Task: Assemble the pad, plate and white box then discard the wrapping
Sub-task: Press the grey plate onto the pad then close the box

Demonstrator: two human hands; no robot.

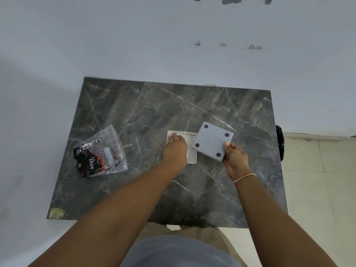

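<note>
Four dark round feet dot the square grey plate (212,143) pinched in your right hand (236,160); left of it, your left hand (175,149) lies flat inside the shallow white box (191,149). Crinkled clear wrapping (100,152) lies farther left.

Grey plate (212,143) tilted over white box (190,145)

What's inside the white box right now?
The left hand rests inside the white box, pressing something pale at its far-left corner; whether that is the pad is unclear. The grey plate in the right hand hides the box's right edge.
</note>
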